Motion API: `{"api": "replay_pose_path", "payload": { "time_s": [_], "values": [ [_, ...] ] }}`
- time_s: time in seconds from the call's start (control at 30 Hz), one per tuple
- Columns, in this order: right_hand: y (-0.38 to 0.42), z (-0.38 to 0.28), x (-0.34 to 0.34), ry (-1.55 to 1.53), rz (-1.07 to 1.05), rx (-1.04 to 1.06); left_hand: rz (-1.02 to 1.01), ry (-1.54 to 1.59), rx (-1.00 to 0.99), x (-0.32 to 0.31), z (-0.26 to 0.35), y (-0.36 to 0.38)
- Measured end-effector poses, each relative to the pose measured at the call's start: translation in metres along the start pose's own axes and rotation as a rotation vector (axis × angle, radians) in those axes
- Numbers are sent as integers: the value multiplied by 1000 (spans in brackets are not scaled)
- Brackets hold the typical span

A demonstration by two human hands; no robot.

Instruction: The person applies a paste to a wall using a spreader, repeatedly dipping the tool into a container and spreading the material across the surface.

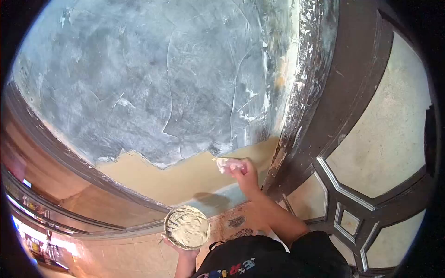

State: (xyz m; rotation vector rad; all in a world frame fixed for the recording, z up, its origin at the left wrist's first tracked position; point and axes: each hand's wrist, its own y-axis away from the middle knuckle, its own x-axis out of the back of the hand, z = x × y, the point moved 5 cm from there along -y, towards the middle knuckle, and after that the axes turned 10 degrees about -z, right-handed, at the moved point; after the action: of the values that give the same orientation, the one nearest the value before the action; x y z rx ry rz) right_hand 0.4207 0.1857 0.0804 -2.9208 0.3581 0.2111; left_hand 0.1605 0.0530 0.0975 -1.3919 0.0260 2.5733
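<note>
My left hand [186, 253] supports a round tub [166, 228] from below. Thick cream-coloured putty [189, 227] with swirled marks fills it nearly to the rim. My right hand [246, 177] is closed around a small, pale pinkish spreader [227, 165] smeared with putty; its exact shape is partly covered by my fingers. The spreader is at the wall, near the upper edge of a smooth beige band [139, 176]. Above that band the wall [116, 78] is mottled blue-grey, with raised ridges and white streaks.
To the right stands a dark panelled door [352, 106] with pale insets, beside a worn, paint-chipped frame edge [296, 102]. Dark wooden trim [69, 157] curves along the wall's left side. Tiled floor [125, 255] lies below, with a stained patch [236, 222] near the wall's foot.
</note>
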Motion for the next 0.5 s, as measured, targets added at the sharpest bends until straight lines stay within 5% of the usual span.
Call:
{"api": "replay_pose_path", "payload": {
  "time_s": [0.27, 0.37, 0.5],
  "values": [
    [7, 1, 18, -52, -42, 86, 89, 48, -11, 9, 0, 4],
    [3, -13, 4, 332, -120, 105, 46, 26, -15, 2, 0, 1],
    [-5, -5, 23, -14, 0, 32, 59, 54, 3, 6, -2, -1]
  ]
}}
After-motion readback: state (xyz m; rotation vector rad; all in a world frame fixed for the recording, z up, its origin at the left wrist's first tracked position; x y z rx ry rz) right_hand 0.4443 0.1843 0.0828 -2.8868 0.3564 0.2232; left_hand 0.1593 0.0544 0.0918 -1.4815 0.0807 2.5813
